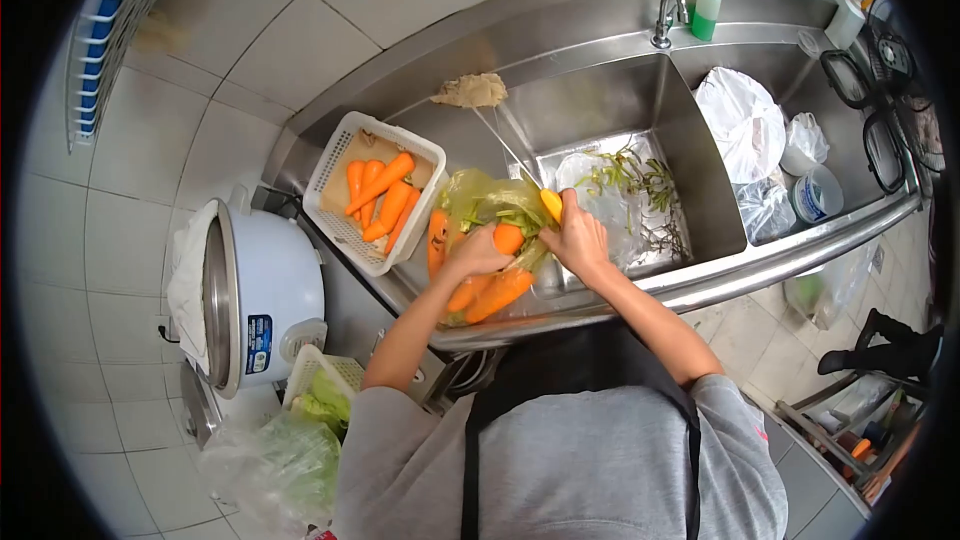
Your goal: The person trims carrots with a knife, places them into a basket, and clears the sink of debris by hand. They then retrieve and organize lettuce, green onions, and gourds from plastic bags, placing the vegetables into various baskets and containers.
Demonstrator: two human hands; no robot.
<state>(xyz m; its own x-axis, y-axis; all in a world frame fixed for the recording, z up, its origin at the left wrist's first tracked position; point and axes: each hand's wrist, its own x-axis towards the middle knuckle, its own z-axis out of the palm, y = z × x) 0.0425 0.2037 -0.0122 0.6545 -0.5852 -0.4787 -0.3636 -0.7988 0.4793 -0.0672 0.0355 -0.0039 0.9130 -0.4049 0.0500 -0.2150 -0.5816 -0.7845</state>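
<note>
My left hand [480, 254] is closed around a carrot [508, 238] with green stalks at its top, over a yellowish clear plastic bag [468, 190]. More carrots [500, 296] lie in and against this bag near the sink's front edge. In my right hand [582, 240] is a knife by its yellow handle [551, 205], its long thin blade pointing up and left. Green stem trimmings [640, 178] lie in the sink basin just beyond that hand. To the left, a white plastic basket [424, 152] holds several carrots [384, 182] without stalks.
A faucet [668, 15] and a bottle of green liquid [706, 12] stand behind the sink. White plastic bags [742, 122] and a tub [817, 193] fill the right basin. A brownish cloth [470, 91] lies on the back ledge. A large cooker [265, 295] stands at left.
</note>
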